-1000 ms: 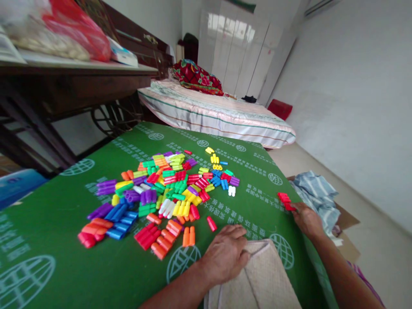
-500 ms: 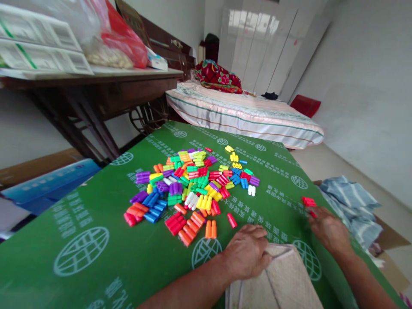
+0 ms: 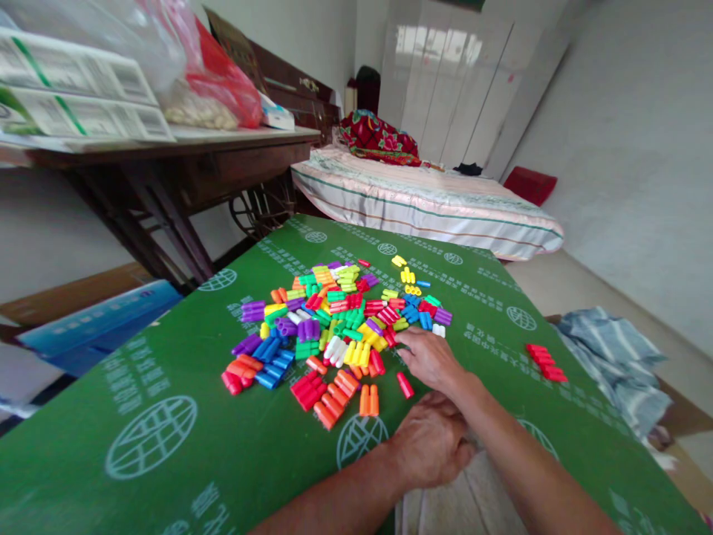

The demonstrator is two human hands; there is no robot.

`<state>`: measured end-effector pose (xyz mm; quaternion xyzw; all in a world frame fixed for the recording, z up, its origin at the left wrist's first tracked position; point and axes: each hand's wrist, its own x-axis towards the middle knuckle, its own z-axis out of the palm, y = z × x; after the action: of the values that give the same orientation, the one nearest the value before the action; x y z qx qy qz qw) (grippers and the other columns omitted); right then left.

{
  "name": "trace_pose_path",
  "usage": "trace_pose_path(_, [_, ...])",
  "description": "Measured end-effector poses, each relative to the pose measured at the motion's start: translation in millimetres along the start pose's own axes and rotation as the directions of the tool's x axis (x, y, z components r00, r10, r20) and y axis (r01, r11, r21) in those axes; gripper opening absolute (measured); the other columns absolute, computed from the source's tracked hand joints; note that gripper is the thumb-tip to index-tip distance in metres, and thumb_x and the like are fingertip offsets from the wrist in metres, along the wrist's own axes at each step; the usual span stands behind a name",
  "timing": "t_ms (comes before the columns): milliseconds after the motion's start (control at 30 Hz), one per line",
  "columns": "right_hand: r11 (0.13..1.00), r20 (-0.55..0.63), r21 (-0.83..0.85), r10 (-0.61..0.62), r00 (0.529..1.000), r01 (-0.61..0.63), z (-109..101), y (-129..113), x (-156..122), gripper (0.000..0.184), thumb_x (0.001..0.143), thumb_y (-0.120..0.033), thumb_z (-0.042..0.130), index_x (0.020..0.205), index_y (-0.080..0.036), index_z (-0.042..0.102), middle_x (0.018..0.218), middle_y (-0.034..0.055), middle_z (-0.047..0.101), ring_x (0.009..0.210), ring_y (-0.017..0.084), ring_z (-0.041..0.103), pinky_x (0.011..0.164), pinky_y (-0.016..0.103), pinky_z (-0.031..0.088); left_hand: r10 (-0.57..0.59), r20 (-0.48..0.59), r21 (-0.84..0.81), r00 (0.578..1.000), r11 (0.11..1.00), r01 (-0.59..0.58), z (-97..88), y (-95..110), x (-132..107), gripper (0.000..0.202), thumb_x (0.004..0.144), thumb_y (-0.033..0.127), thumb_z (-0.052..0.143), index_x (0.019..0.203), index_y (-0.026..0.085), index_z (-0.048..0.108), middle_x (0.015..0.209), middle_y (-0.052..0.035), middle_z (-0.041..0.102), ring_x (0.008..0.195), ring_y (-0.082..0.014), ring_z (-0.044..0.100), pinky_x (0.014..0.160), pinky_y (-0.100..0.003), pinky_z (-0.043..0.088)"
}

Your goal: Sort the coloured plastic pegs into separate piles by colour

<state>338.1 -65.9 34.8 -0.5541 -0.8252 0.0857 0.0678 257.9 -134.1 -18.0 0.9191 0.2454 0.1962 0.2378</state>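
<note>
A heap of small coloured plastic blocks (image 3: 334,331) lies on a green board printed with globes (image 3: 167,416). My right hand (image 3: 428,357) reaches across to the heap's right edge, fingers pointing at the blocks beside a loose red block (image 3: 405,385); I cannot make out anything in it. My left hand (image 3: 428,446) rests curled on the near edge of a beige woven cloth (image 3: 473,501), under my right forearm. A row of red blocks (image 3: 546,362) lies apart near the board's right edge.
A dark wooden table (image 3: 183,156) with bags and boxes stands at the left. A bed (image 3: 428,204) with a striped cover lies beyond the board. A blue striped cloth (image 3: 618,364) sits on the floor at the right.
My right hand left the red row at the board's right edge and swung left to the heap. My left hand stayed on the cloth.
</note>
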Motion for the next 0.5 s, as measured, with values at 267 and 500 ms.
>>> trace_pose_path(267, [0.993, 0.023, -0.113, 0.049, 0.999, -0.046, 11, -11, 26, 0.018, 0.084, -0.020, 0.044, 0.093, -0.017, 0.060, 0.102, 0.0081, 0.062, 0.096, 0.021, 0.057, 0.076, 0.029, 0.041, 0.020, -0.005, -0.018, 1.000, 1.000, -0.020, 1.1, -2, -1, 0.035, 0.084, 0.031, 0.044, 0.113, 0.016, 0.056, 0.114, -0.0081, 0.063, 0.111, -0.0234, 0.054, 0.102, -0.037, 0.036])
trace_pose_path(500, [0.985, 0.040, -0.135, 0.115, 0.993, -0.108, 4, -4, 15, 0.021, 0.077, -0.013, 0.046, 0.091, -0.019, 0.061, 0.100, 0.0066, 0.062, 0.093, 0.019, 0.058, 0.073, 0.027, 0.041, 0.005, -0.035, -0.040, 0.999, 0.999, -0.006, -0.2, -3, 1, 0.031, 0.083, 0.029, 0.047, 0.107, 0.016, 0.061, 0.114, -0.0068, 0.063, 0.114, -0.0241, 0.051, 0.102, -0.037, 0.036])
